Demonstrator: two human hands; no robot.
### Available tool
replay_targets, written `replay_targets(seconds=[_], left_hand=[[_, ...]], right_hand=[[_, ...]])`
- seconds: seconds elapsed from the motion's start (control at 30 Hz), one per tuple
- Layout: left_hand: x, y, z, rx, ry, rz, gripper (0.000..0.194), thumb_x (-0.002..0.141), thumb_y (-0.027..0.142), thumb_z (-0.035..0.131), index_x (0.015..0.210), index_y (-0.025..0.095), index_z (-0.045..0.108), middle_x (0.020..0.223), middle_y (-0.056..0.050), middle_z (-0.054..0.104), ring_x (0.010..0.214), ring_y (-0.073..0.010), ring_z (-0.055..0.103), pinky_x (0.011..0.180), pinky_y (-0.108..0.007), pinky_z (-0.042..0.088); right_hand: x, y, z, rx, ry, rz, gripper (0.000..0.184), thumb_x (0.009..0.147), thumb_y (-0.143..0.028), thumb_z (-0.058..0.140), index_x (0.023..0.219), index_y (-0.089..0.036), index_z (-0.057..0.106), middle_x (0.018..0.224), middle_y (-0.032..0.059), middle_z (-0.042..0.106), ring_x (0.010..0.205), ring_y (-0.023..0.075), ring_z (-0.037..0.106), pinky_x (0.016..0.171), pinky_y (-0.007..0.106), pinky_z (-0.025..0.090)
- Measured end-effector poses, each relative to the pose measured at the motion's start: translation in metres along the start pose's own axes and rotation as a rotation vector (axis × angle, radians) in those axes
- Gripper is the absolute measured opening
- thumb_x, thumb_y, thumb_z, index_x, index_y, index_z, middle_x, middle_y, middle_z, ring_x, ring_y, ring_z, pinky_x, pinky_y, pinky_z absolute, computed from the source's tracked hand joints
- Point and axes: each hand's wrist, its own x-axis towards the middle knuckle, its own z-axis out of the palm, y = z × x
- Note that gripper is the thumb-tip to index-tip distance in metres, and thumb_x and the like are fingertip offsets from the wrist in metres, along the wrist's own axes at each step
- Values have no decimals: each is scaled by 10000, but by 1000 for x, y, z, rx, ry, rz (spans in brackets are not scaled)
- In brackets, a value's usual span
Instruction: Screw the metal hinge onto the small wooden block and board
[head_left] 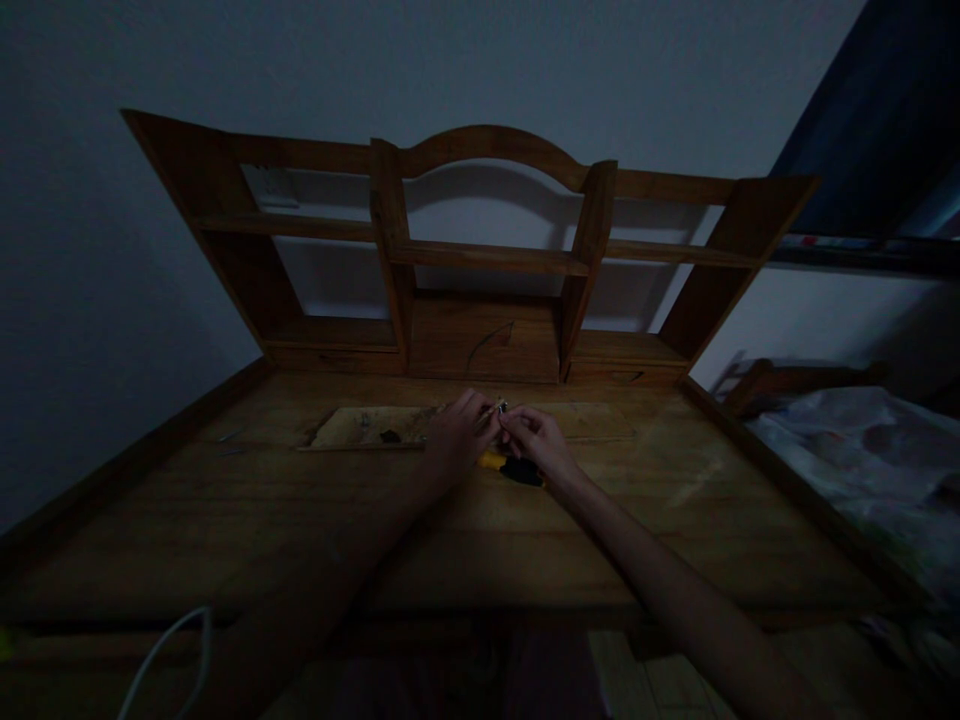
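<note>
My left hand (456,432) and my right hand (538,438) meet over the middle of the desk, both closed with fingertips pinched together. Between them is a small shiny piece (502,407), too small and dark to name. Just below the hands lies a tool with a yellow and black handle (521,471); its working end is not visible. Behind and under the hands a worn, thin wooden board (345,428) rests on the desktop, with a dark flake (390,437) and some small bits on its left part.
The wooden desk (420,570) has a shelf unit (491,258) along its back. A thin dark wire (487,338) stands up at the back. Small metal bits (228,437) lie at left. A white cable (169,635) loops at the front left; plastic bags (862,450) sit beyond the right edge.
</note>
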Motion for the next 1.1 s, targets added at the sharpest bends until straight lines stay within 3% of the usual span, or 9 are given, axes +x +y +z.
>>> replay_targets(seconds=[0.77, 0.93, 1.1], left_hand=[[0, 1, -1, -53, 12, -17, 98, 943, 280, 575, 1007, 226, 626, 980, -10, 672, 857, -151, 648, 702, -259, 461], [1, 2, -1, -26, 11, -24, 107, 949, 299, 565, 994, 226, 628, 962, -8, 678, 844, -155, 648, 695, -262, 455], [2, 0, 0, -61, 35, -63, 88, 929, 270, 590, 997, 226, 625, 977, -18, 697, 859, -161, 666, 715, -261, 468]], right_hand=[[0, 0, -1, -19, -6, 19, 294, 812, -492, 672, 767, -204, 630, 595, -39, 599, 402, 75, 422, 430, 229, 306], [2, 3, -3, 12, 71, 30, 196, 819, -380, 639, 755, -195, 642, 587, -34, 596, 414, 76, 434, 444, 230, 307], [2, 1, -4, -4, 121, 29, 185, 796, -378, 649, 755, -197, 645, 583, -33, 598, 423, 82, 439, 435, 229, 308]])
